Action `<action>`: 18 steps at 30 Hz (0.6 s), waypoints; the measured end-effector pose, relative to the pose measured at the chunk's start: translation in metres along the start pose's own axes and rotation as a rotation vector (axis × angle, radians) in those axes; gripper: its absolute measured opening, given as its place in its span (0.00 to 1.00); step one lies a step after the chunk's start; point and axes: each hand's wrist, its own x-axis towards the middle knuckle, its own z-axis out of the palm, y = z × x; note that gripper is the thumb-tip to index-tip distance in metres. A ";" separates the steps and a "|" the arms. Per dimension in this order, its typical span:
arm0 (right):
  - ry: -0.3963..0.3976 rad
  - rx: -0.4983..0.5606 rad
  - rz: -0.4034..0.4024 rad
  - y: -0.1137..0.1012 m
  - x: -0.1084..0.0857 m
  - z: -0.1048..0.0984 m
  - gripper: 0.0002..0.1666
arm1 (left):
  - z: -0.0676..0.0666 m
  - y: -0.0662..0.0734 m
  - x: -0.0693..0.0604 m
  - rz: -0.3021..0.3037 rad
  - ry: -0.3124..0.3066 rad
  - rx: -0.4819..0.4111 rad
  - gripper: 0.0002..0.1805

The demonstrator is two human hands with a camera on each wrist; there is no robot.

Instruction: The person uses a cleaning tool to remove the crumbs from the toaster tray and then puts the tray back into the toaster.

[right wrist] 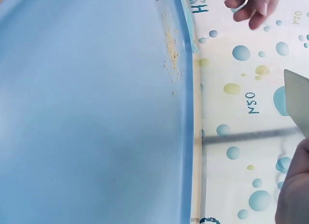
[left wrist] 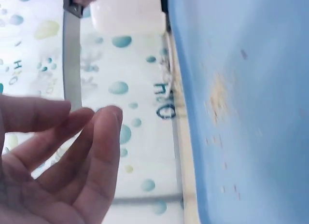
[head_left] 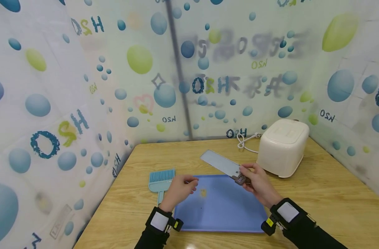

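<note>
My right hand (head_left: 258,182) pinches the brown handle end of a flat grey metal crumb tray (head_left: 219,164), which is held tilted in the air above the far edge of a blue tray (head_left: 223,214). Its far end points up and left. My left hand (head_left: 180,192) hovers over the blue tray's left side, fingers loosely bent and holding nothing. A small patch of tan crumbs (right wrist: 171,50) lies on the blue tray, with a few darker specks around it.
A cream toaster (head_left: 281,148) stands at the back right, its white cord (head_left: 246,145) behind it. A light-blue brush (head_left: 160,183) lies left of the blue tray, partly behind my left hand. Patterned curtains (head_left: 139,90) surround the wooden table (head_left: 120,207).
</note>
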 end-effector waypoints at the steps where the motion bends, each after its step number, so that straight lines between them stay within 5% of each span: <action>1: -0.001 0.004 -0.005 0.000 0.000 0.002 0.22 | 0.003 0.003 0.002 -0.014 0.018 -0.034 0.12; 7: -0.004 0.018 -0.028 0.002 0.002 0.012 0.21 | 0.020 0.020 0.008 -0.069 0.089 -0.174 0.11; 18: 0.065 0.029 -0.047 0.000 0.006 0.028 0.27 | 0.049 0.037 0.013 -0.164 -0.066 -0.334 0.20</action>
